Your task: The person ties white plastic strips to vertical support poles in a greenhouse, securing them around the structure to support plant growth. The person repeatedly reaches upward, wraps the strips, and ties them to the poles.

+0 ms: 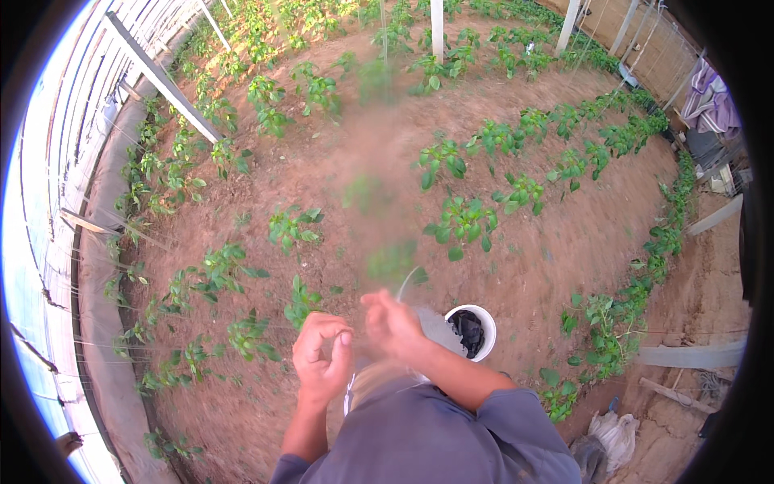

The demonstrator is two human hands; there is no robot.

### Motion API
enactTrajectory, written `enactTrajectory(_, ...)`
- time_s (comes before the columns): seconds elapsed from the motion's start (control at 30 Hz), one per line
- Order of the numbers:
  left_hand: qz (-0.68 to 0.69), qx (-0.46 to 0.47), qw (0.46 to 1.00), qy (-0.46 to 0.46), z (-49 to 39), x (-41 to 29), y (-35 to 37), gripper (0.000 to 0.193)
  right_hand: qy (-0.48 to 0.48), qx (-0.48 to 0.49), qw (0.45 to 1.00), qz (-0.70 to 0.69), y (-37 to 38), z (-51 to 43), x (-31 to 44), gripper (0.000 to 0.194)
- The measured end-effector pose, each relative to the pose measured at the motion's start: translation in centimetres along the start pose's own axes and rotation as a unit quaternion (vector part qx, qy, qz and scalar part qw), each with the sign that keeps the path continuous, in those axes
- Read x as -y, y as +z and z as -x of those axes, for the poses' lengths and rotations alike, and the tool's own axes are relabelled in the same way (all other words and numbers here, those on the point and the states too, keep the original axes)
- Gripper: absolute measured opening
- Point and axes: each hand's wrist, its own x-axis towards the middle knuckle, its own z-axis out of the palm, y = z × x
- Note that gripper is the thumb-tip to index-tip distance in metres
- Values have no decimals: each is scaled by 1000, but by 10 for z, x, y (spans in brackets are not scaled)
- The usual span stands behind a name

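My left hand [320, 354] is raised in front of my body, its fingers curled and the thumb tip near the forefinger. Whether a thin strand lies in that pinch is not visible. Beside it, my right hand [392, 323] is blurred, fingers partly extended towards the left hand without clearly touching it. A thin white curved strand [407, 281] rises just beyond the right hand; I cannot tell if the fingers hold it. Right of my right forearm, a white plastic bucket [491, 330] with black material [467, 330] inside stands on the soil. A blurred green plant [387, 260] lies beyond my hands.
Rows of leafy plants [462, 224] grow in bare brown soil [363, 157]. Pale posts [436, 30] stand among them, with thin upright strings near some. A plastic-covered greenhouse wall [54, 199] curves along the left. At lower right lie a white sack [614, 435] and a wooden stick [677, 396].
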Motion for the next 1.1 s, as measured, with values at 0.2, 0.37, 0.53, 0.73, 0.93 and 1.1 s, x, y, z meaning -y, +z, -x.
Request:
enactTrajectory(0.2, -80, -29, 993, 77, -66, -54, 0, 10, -59, 241, 956, -159, 16, -28, 149, 40)
enactTrajectory(0.37, -134, -65, 983, 104, -122, -86, 17, 6, -62, 436, 877, 190, 88, 44, 164, 40)
enactTrajectory(0.53, -140, -109, 971, 162, -169, -131, 6, 7, -208, 436, 804, 346, 149, 93, 180, 29)
enactTrajectory(0.73, -180, -141, 922, 311, -230, -197, -21, 2, -302, 474, 770, 302, 203, 129, 224, 24)
enactTrajectory(0.93, -473, -231, 683, 507, -385, -313, -71, 27, -313, 464, 801, 213, 258, 146, 263, 24)
enactTrajectory(1.1, -385, 102, 871, 287, -461, -337, -40, 25, -302, 468, 795, 242, 249, 143, 272, 22)
